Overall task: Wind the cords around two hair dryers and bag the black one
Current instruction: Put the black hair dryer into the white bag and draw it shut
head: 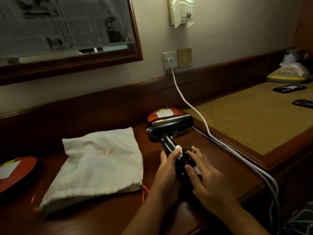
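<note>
Mostly, a dark red-brown wooden tabletop (88,223) fills the view, running from the left to a raised, straw-coloured woven panel (254,119) along its right edge. A white cloth drawstring bag (101,165) lies flat near the middle of the tabletop, its gathered mouth and orange drawstring (144,192) toward the front edge. Just right of the bag and apart from it is the black hair dryer (169,128), near the right edge, with its barrel toward the back edge and its handle pointing to the front. I cannot tell whether the barrel rests on the wood.

The left hand (166,168) grips the handle from the left, its fingers (174,152) curled over a small white tag (178,150). The right hand (206,177) lies against the black cord (183,161) wound round the handle's lower end. Its fingers (196,155) stretch almost straight along the right side of the coil, and the thumb tip presses its near face. Handle and coil sit between the two hands, touching both.

A white cable (186,102) drops from a white wall socket (170,60) above the back edge and runs along the right edge of the tabletop. An orange round disc (162,113) lies just behind the barrel at the back edge. A second orange disc (15,170) sits at the left edge. Two flat black devices (289,89) rest on the woven panel, well apart from the dryer.
</note>
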`<action>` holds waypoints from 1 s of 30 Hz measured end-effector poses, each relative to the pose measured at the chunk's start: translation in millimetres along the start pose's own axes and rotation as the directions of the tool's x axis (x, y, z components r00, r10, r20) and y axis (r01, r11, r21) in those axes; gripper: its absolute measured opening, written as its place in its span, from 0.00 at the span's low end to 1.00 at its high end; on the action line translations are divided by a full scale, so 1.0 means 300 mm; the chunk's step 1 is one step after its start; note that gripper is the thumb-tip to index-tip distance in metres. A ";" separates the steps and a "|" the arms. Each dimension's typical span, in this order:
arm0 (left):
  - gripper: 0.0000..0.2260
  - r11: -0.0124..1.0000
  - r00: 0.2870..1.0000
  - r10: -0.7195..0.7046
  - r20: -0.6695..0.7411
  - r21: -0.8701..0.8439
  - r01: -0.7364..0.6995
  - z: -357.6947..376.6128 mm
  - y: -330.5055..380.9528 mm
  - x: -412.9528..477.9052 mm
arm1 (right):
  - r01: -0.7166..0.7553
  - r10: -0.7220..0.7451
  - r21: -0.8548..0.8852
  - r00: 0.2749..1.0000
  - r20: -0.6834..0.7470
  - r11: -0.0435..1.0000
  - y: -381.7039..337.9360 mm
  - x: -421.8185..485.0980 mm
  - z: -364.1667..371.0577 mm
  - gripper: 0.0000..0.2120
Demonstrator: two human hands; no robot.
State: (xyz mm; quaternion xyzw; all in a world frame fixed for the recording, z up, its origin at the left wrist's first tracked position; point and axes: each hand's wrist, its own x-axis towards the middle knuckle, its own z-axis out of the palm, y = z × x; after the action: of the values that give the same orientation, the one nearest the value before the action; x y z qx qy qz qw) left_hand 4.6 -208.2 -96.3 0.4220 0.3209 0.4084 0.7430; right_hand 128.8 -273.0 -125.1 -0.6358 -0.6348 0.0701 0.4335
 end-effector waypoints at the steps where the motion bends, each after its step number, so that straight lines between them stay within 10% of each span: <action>1: 0.18 0.997 1.000 0.016 -0.014 -0.070 -0.017 -0.017 0.005 -0.020 | 0.018 -0.018 0.038 1.000 0.008 0.999 -0.031 0.000 0.016 0.30; 10: 0.29 0.922 0.911 0.380 -0.160 -0.017 -0.388 -0.348 0.190 -0.323 | 0.133 -0.188 0.449 0.979 0.082 0.884 -0.296 0.018 0.156 0.15; 17: 0.35 0.877 0.826 0.467 -0.315 0.287 -0.386 -0.601 0.312 -0.598 | 0.405 -0.209 -0.300 0.829 0.519 0.864 -0.333 0.195 0.356 0.17; 24: 0.37 0.769 0.909 0.389 -0.150 0.596 -0.231 -0.672 0.352 -0.747 | 0.387 -0.372 -0.070 0.913 0.164 0.919 -0.418 0.323 0.296 0.05; 30: 0.33 0.397 0.866 0.500 0.017 0.884 -0.247 -0.644 0.381 -0.666 | 0.560 -0.498 -0.187 0.816 0.294 0.807 -0.497 0.413 0.197 0.07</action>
State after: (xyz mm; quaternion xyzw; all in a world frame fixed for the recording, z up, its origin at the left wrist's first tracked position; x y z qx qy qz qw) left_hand -284.4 -277.5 -53.0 0.7413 0.4680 0.3983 0.2699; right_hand 2.6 -165.4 -8.8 -0.4718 -0.8367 -0.0665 0.2701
